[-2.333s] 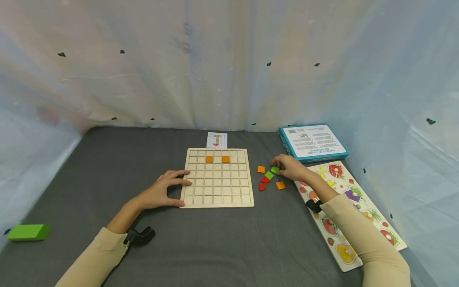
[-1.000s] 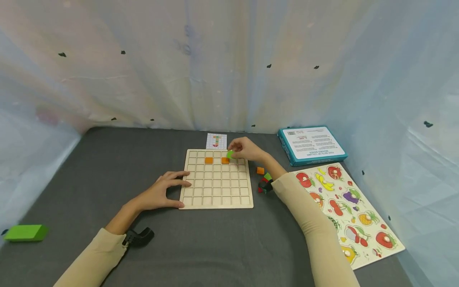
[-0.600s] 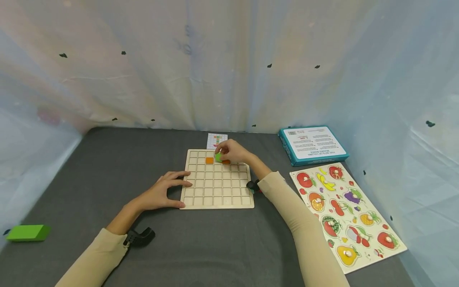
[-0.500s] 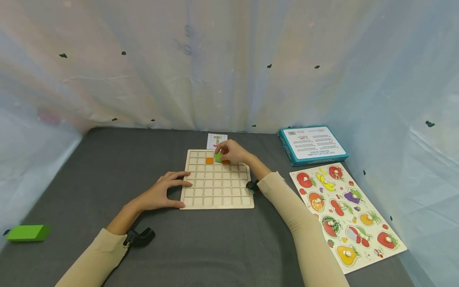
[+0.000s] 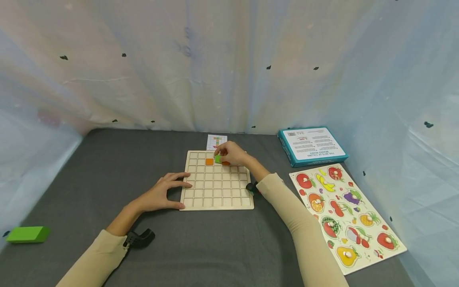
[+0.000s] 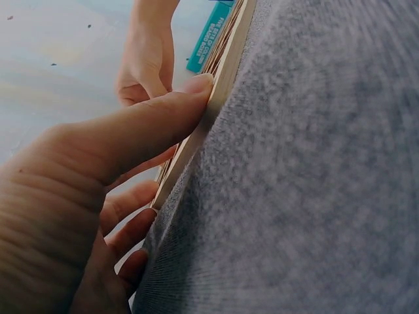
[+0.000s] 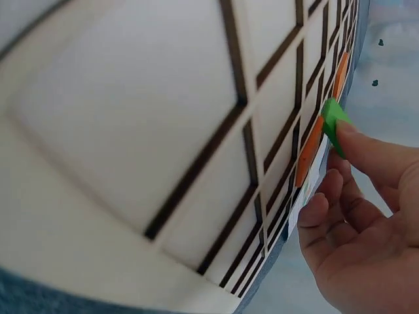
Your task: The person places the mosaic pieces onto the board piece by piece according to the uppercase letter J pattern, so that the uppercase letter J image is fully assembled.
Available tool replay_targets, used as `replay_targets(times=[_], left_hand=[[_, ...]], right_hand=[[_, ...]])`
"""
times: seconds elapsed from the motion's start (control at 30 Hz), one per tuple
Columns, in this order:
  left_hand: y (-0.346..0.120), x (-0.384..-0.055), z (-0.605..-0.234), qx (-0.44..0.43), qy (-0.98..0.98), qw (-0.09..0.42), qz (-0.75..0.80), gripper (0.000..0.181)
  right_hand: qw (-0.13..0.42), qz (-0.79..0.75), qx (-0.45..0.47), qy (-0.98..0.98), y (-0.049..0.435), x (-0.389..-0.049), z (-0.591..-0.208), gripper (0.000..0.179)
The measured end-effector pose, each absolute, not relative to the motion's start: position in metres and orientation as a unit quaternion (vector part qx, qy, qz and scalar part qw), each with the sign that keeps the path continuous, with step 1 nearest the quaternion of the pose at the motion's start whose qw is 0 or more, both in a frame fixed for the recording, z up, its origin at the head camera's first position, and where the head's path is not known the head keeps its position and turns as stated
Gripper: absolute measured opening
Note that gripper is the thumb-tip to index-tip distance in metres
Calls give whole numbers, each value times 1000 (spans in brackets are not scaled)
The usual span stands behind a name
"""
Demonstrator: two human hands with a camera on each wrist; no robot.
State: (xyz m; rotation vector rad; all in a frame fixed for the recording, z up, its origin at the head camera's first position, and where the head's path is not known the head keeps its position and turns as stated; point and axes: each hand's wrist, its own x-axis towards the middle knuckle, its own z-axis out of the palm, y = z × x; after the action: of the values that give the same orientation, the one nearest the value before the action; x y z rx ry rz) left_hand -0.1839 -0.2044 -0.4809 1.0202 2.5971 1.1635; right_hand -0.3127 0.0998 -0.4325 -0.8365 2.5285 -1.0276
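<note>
A pale wooden grid board point(image 5: 217, 184) lies on the dark cloth. Along its left side rests my left hand point(image 5: 161, 193), with thumb and fingertips touching the edge. In the left wrist view the thumb point(image 6: 190, 95) lies on the board's rim. My right hand point(image 5: 233, 153) pinches a green square tile point(image 5: 217, 159) over the second row from the far edge. The right wrist view shows this green tile point(image 7: 335, 124) tilted at the grid, between two orange tiles. The left orange tile point(image 5: 209, 162) lies flat in its cell; the other orange tile point(image 5: 225, 163) is partly behind my right fingers.
A pattern card point(image 5: 212, 140) lies beyond the board, partly covered by the right hand. Right of it are a teal box point(image 5: 313, 146) and a fruit puzzle board point(image 5: 346, 211). A green block point(image 5: 28, 234) sits far left. The right forearm and wrist strap hide the loose tiles.
My right hand picked up a green tile from the loose pieces and carried it left to the grid between the orange tiles. Over the last half second it barely moves. The left hand stays put.
</note>
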Motion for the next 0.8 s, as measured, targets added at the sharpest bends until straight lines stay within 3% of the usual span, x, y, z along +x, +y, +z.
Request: replay_targets(times=[0.53,0.8], left_hand=[[-204,-184,-481,338,856,59,387,64],[-205,-184,-482,338,857,59,385,63]], right_hand=[[124,-300,-276,905,97,-309,-432,18],[72,-174,-308,932,98,-299,-427,40]])
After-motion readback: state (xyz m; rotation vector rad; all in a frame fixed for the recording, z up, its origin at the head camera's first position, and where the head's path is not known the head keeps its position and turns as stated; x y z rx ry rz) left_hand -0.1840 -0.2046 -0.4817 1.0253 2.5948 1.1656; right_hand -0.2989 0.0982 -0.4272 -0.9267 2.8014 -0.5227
